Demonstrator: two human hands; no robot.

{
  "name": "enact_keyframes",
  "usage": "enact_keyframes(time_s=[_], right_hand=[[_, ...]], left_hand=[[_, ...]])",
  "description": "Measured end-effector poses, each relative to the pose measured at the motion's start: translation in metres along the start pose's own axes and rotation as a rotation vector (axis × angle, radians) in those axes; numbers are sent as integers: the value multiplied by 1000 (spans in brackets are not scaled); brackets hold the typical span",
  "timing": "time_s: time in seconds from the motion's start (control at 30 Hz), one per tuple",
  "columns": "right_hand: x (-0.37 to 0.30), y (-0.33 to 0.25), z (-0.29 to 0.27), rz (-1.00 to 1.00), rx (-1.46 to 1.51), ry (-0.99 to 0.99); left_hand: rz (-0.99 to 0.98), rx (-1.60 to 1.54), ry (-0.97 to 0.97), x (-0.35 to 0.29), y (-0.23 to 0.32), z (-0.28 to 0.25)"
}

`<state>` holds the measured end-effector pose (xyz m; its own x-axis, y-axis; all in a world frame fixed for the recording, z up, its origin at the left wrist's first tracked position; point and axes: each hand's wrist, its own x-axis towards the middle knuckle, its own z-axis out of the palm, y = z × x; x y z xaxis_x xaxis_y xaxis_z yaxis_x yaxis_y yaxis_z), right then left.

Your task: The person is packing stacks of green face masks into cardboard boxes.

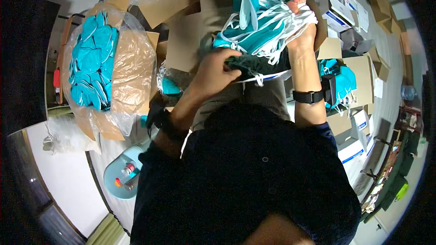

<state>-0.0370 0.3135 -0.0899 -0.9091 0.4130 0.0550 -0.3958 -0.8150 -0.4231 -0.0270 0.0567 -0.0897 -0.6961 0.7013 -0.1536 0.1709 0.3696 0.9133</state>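
Observation:
A bundle of teal face masks (265, 36) with white straps is in front of me, above my lap. My right hand (303, 31) is closed round the gathered white straps (290, 20) at the bundle's right side. My left hand (217, 71) is at its lower left, thumb and forefinger apart in a curve. Beside those fingers is a dark, shadowed patch (249, 62), with a loose white strap hanging at its lower edge. Whether the left fingertips touch it, I cannot tell. My left hand's other fingers are mostly hidden.
A plastic-lined carton (131, 59) of teal masks (91, 59) stands at the left. More masks (340, 81) lie in an open carton (363, 75) at right. A single mask (171, 87) lies near my left wrist. A blue bin (113, 172) with bottles stands lower left. White boxes (349, 147) stand at right.

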Motion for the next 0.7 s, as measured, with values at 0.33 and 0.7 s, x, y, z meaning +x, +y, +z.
enact_keyframes(time_s=[0.33, 0.7], right_hand=[[1, -7, 44, -349, -611, 51], [-10, -34, 22, -481, -1741, -248]], left_hand=[[231, 610, -141, 46, -32, 24], [164, -468, 803, 14, 19, -44]])
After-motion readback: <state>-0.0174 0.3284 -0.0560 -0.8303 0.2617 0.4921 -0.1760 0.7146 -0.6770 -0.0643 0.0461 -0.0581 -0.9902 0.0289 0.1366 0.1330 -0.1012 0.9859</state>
